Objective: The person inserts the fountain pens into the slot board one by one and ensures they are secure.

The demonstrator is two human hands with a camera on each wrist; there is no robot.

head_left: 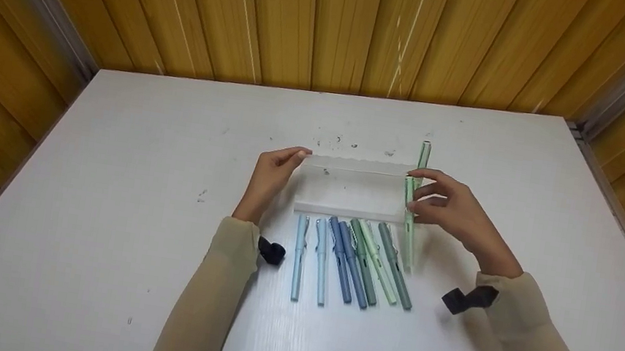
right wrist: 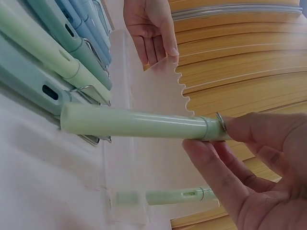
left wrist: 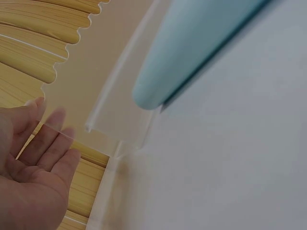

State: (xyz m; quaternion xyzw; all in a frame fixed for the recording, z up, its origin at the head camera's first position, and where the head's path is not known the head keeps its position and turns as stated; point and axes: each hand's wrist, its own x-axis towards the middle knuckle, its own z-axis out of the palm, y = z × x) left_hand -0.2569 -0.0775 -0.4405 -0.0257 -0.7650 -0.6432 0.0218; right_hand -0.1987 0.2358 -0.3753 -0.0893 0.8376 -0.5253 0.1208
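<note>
A clear plastic pen stand (head_left: 338, 211) with a scalloped back edge stands on the table. My left hand (head_left: 275, 173) pinches its left end between thumb and fingers; the left wrist view shows the fingers through the clear sheet (left wrist: 91, 62). In my right hand (head_left: 444, 204) a light green pen (right wrist: 139, 124) is gripped near the metal clip by thumb and fingertips, over the stand's right end. Another light green pen (right wrist: 177, 196) lies at that right end, its tip (head_left: 426, 151) reaching beyond the scalloped edge.
In front of the stand lies a row of pens: two light blue pens (head_left: 297, 266), two dark blue pens (head_left: 341, 263), a dark green pen (head_left: 364, 267), a light green one (head_left: 380, 263) and a grey-green one (head_left: 397, 272). The white table (head_left: 133, 173) meets yellow wood-look walls (head_left: 286, 17).
</note>
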